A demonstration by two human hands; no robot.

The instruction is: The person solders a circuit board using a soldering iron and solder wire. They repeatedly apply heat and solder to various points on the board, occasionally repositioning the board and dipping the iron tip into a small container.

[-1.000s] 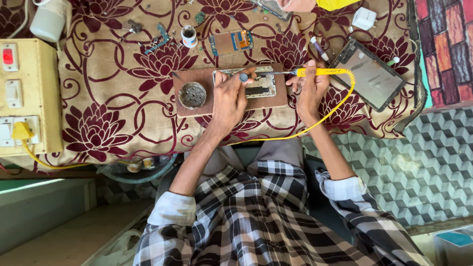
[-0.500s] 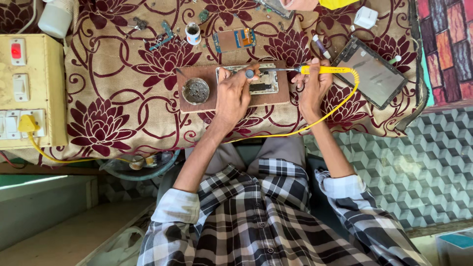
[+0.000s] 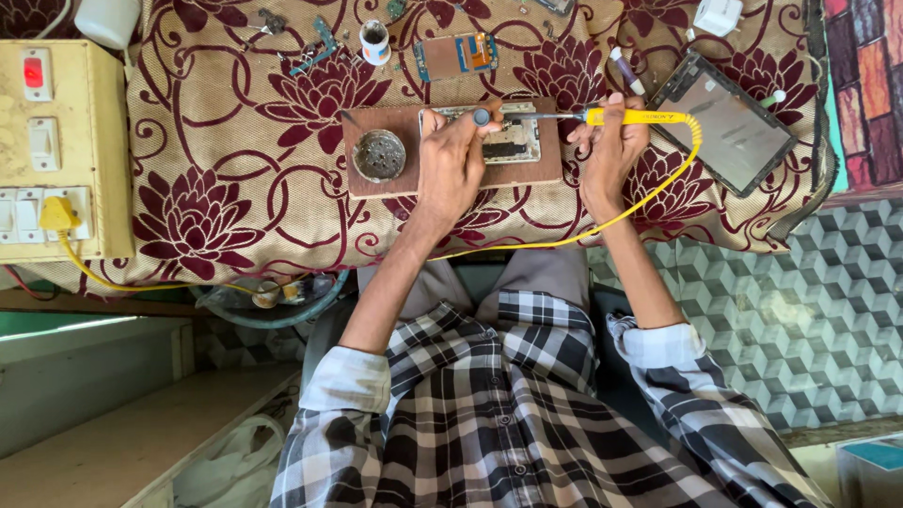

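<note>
Yellow soldering iron (image 3: 640,117): held in our right hand (image 3: 609,155), fingers closed around its handle, metal tip pointing toward nine o'clock onto the circuit board (image 3: 513,134). Its yellow cord (image 3: 583,235) loops from the handle's three o'clock end down and back across the desk edge.

Circuit board: lies on a brown wooden block (image 3: 376,179) near the middle of the desk (image 3: 235,235), which is draped in beige cloth with maroon flowers.

Left hand (image 3: 451,165): rests on the block, fingers pinched on a small grey-tipped item at the board's upper edge; we cannot tell what it is.

Round metal tin (image 3: 379,155): on the block, at nine o'clock of the left hand.

Dark tablet (image 3: 729,122): at three o'clock of the right hand, tilted.

Second small board (image 3: 456,54): at twelve o'clock of the block, apart from it.

Cream switch box (image 3: 56,150): far nine o'clock edge, yellow plug (image 3: 56,214) in its lower socket.
</note>
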